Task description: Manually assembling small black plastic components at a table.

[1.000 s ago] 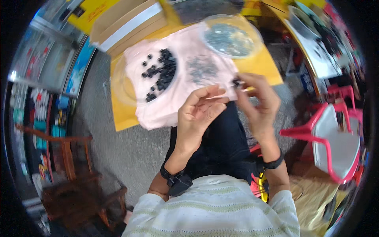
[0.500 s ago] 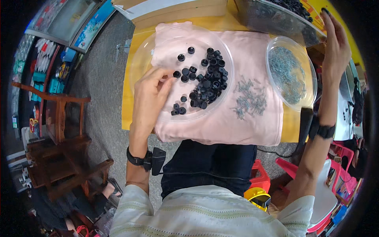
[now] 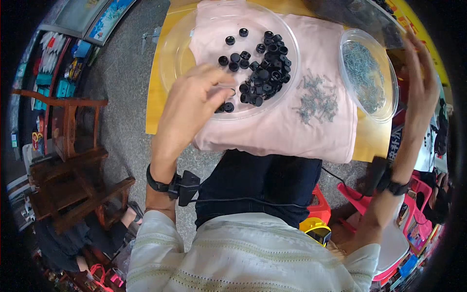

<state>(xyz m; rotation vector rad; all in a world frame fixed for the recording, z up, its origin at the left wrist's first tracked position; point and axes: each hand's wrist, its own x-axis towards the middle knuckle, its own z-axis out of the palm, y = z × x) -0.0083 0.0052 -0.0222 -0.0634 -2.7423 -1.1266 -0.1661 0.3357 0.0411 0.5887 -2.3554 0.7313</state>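
Note:
My left hand [image 3: 194,102] is over the near left part of a round clear plastic tray [image 3: 168,53]. Its thumb and index finger are parted beside a small black cap [image 3: 233,91], which they partly cover. A heap of black round caps [image 3: 265,73] lies to their right in the tray, with several strays around it. At the far right my right hand [image 3: 421,78] is raised beside the dark-filled bin, fingers stretched upward and slightly blurred, with nothing visible in them. Loose small metal screws [image 3: 317,100] lie on the pink cloth [image 3: 272,141] between the hands.
An oval clear tub [image 3: 395,92] of many screws stands on the yellow table [image 3: 372,148] by my right forearm. Behind it is a clear bin [image 3: 348,14]. A wooden chair [image 3: 73,104] stands at left, a red stool [image 3: 318,207] below the table, another person's foot [image 3: 129,216] lower left.
The view has shifted, so the tray sits higher. My left hand has moved nearer, to another cap. The dark piece at my right fingertips no longer shows, and that hand has come down slightly.

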